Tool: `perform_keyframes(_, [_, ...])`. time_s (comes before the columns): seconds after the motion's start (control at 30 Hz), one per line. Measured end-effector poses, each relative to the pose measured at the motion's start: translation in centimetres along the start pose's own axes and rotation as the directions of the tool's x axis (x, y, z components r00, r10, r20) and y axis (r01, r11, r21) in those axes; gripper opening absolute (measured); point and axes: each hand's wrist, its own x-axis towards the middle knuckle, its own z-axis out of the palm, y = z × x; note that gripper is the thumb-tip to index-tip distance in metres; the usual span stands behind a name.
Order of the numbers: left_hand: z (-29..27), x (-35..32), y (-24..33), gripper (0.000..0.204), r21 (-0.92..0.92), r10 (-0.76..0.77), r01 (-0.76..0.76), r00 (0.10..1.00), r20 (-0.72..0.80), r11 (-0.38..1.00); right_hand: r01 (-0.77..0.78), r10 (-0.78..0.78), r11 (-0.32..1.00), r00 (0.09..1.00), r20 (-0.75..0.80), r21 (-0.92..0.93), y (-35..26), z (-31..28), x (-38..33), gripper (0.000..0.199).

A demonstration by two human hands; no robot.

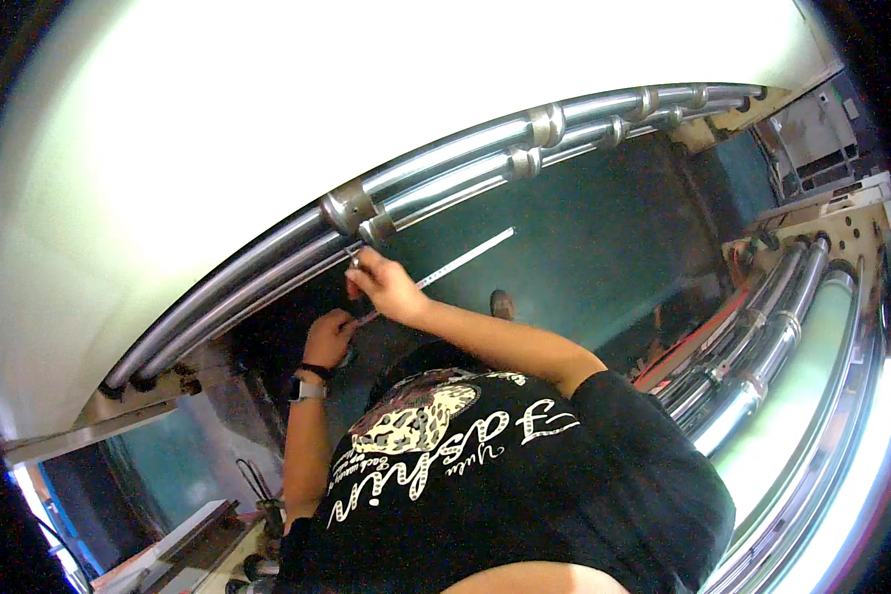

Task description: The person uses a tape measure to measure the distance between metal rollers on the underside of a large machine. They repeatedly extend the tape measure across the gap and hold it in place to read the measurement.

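Observation:
My right hand (384, 283) reaches forward to the shiny steel rollers (445, 163) and is closed around a long thin metal ruler (470, 252), which slants up to the right. Its fingertips sit just under a metal collar (376, 230) on the lower roller, pinching a small metal piece (353, 257). My left hand (329, 337), with a watch on the wrist, is lower and to the left. It is curled at the ruler's lower end, and whether it grips the ruler is hidden. A black printed shirt fills the lower middle.
A wide pale web or drum surface (198, 139) arches over the rollers. Dark green floor (584, 247) lies below, with a shoe (502, 303) on it. More steel rollers (762, 346) and red cables (678, 351) stand at the right. A machine frame bracket (139, 401) is at the left.

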Motion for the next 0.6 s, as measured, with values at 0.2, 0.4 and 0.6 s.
perform_keyframes(0.2, [-3.6, 2.3, 2.0, 0.009, -0.051, -0.027, 0.024, 0.998, -0.061, 0.998, 0.183, -0.437, 0.873, 0.706, -0.557, -0.453, -8.8, -17.4, 0.0, 0.014])
perform_keyframes(0.4, [-6.6, 9.4, 6.1, 0.015, -0.006, 0.008, -0.009, 0.991, -0.132, 1.000, 0.192, -0.086, 0.979, 0.697, -0.712, 0.070, -1.6, -29.1, 3.0, 0.012])
perform_keyframes(0.6, [-7.0, 14.2, 8.0, 0.019, 0.061, 0.011, -0.006, 0.996, -0.086, 0.998, 0.240, -0.110, 0.968, 0.673, -0.732, 0.076, -0.6, -30.6, 5.8, 0.015])
